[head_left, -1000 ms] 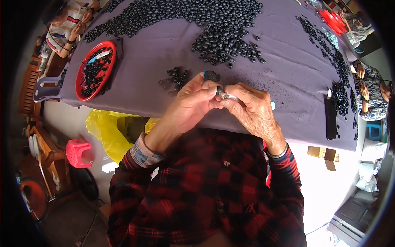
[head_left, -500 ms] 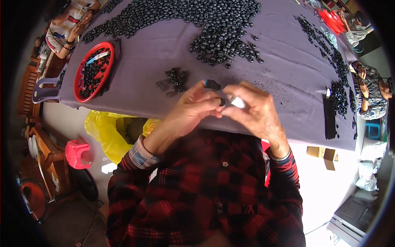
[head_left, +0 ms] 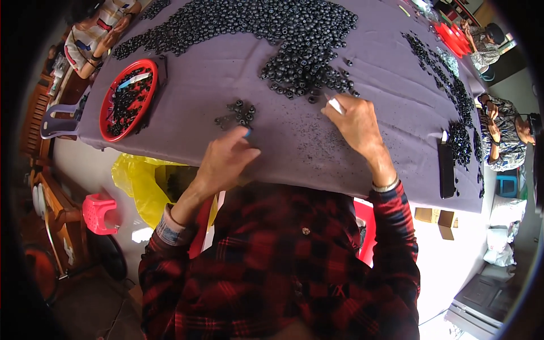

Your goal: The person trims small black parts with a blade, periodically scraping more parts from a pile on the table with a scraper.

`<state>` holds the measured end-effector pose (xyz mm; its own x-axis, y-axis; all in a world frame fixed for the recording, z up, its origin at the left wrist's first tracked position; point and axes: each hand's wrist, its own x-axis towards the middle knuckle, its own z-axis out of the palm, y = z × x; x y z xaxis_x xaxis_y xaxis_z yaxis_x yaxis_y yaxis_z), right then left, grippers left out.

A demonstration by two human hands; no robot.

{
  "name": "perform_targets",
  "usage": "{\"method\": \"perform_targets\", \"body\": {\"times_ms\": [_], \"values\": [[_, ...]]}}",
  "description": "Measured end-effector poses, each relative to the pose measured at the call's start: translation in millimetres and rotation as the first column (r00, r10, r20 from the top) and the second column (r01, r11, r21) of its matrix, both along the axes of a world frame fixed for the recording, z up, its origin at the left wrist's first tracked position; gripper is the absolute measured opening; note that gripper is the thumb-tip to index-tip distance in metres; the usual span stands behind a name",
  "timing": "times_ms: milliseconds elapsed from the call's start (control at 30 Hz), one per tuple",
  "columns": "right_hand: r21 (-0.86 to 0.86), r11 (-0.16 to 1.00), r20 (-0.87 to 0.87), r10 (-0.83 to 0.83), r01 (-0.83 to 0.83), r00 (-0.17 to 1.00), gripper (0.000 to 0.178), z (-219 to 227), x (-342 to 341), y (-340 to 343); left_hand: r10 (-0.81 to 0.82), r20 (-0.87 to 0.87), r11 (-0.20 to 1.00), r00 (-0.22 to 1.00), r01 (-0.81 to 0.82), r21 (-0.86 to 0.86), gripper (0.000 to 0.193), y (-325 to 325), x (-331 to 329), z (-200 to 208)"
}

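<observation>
My right hand (head_left: 357, 122) is closed on a small white tool (head_left: 336, 106), its kind not clear, at the near edge of a large heap of black ring-shaped rubber parts (head_left: 306, 62). Its fingertips are beside the loose rings there; whether they pinch one is hidden. To the left, my left hand (head_left: 226, 156) has its thumb spread from the bent fingers, a blue band on one fingertip. It is just short of a small cluster of black rings (head_left: 242, 113), with nothing visible in it.
Black crumbs (head_left: 317, 139) are scattered on the purple tablecloth (head_left: 192, 85). A red basket (head_left: 106, 122) with black pieces stands left. A black oblong case (head_left: 446, 170) lies right, beside more black pieces (head_left: 460, 141). A yellow bag (head_left: 136, 187) is below the table edge. Other people sit at both sides.
My hands have moved apart from their meeting place above the near table edge. The left has gone left toward the small cluster, the right forward to the heap with the white tool.
</observation>
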<state>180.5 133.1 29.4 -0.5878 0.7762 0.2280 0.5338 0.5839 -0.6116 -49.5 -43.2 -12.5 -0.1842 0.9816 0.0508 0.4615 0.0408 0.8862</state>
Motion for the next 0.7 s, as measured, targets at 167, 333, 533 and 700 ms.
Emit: {"method": "perform_targets", "body": {"times_ms": [167,333,533,700], "values": [[0.094,0.994,0.175,-0.071,0.055,0.982,0.033,-15,-28,18,0.18,-0.389,0.951,0.904,-0.059,0.304,0.024,5,-4,1],[0.058,0.996,0.23,-0.076,0.065,0.97,0.032,-24,-39,18,0.25,-0.391,0.954,0.886,-0.155,0.258,0.027,13,0,2],[-0.128,0.974,-0.355,0.132,-0.188,0.926,0.014,5,-11,-33,0.046,0.308,0.987,0.95,-0.091,0.133,0.019,20,29,18],[-0.147,0.93,-0.483,0.23,-0.337,0.845,0.018,7,5,-53,-0.134,0.798,0.988,0.588,0.145,0.059,0.022,35,51,28]]}}
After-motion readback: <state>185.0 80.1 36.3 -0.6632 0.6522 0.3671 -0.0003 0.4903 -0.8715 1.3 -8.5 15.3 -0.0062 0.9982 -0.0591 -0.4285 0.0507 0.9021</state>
